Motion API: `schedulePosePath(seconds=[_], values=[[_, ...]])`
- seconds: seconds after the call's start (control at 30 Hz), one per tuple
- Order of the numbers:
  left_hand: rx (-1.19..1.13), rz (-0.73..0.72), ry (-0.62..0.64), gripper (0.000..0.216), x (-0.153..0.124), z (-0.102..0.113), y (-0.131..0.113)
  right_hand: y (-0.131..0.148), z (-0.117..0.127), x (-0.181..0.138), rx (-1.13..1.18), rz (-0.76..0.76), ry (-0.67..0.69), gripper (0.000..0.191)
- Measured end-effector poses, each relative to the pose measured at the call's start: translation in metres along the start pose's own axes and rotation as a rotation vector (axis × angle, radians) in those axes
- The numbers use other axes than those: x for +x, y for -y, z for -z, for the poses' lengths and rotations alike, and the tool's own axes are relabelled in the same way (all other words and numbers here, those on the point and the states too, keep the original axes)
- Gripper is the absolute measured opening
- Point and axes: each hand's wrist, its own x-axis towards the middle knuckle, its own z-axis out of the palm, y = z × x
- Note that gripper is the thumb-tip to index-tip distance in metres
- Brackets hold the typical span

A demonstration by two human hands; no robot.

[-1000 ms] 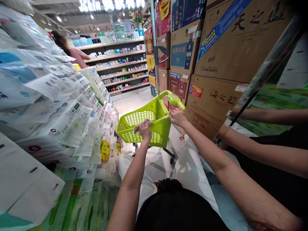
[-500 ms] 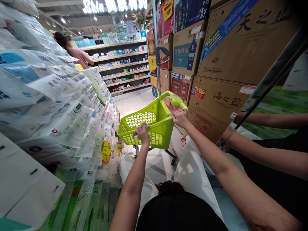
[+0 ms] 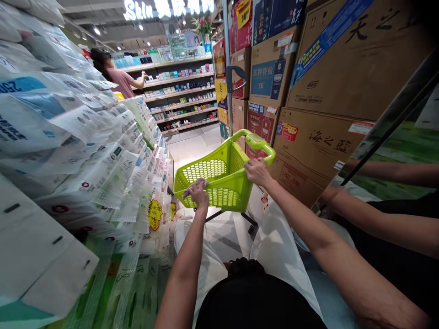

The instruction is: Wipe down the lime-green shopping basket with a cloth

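Note:
A lime-green shopping cart point(image 3: 236, 194) with a perforated basket stands on the floor in front of me, black casters under it. My left hand point(image 3: 199, 194) is closed on a greyish-purple cloth point(image 3: 195, 186) and presses it over the near rim, toward the basket's left end. Farther right, my right hand point(image 3: 257, 172) has its fingers wrapped over the rim near the handle point(image 3: 262, 146). Nothing shows inside the part of the basket that I can see.
Stacked packs in clear plastic point(image 3: 103, 178) rise close on the left. Cardboard boxes point(image 3: 318, 132) stand piled at right, beside a mirror point(image 3: 387, 137). A person in pink point(image 3: 121, 84) is at the far shelves point(image 3: 181, 87). A metal pole with a dark handle point(image 3: 236, 77) stands behind the cart.
My left hand has slid the cloth leftward along the near rim. My right hand stays at the rim near the handle. The person in pink now reaches an arm toward the shelf.

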Motion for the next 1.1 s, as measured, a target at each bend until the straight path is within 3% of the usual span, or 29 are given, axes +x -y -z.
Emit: schedulePosePath(seconds=[0.07,0.13,0.23,0.4,0.5,0.67,0.73,0.93,1.03,1.1], values=[[-0.010,-0.060,0.012,0.062,-0.007,-0.009,-0.019,0.021,-0.009,-0.006,0.014,0.098,0.005,0.030],[-0.014,-0.132,0.035,0.065,-0.012,-0.011,-0.026,0.034,-0.017,-0.014,0.016,0.066,-0.043,0.034],[-0.011,-0.159,0.055,0.068,-0.009,0.001,-0.002,0.034,-0.022,-0.022,0.019,0.088,-0.047,0.037],[0.003,0.256,-0.099,0.063,0.008,0.035,0.065,0.024,-0.025,-0.024,0.033,0.091,-0.039,0.040],[-0.020,0.373,-0.142,0.057,0.009,0.034,0.068,0.028,-0.028,-0.020,0.026,0.026,-0.038,0.041],[-0.096,0.098,-0.096,0.061,-0.011,0.005,0.032,0.026,-0.027,-0.017,0.037,-0.013,0.000,0.042],[-0.136,0.068,-0.114,0.061,-0.018,-0.001,0.030,0.023,-0.026,-0.018,0.040,-0.014,0.015,0.043],[-0.186,0.555,-0.355,0.052,-0.018,0.001,0.064,0.025,-0.022,-0.024,0.026,-0.017,0.032,0.041],[-0.233,0.678,-0.313,0.052,-0.015,0.002,0.074,0.013,-0.013,-0.020,0.037,0.020,0.047,0.038],[-0.254,0.715,-0.268,0.051,-0.013,0.002,0.076,-0.010,-0.003,-0.015,0.039,0.017,0.013,0.038]])
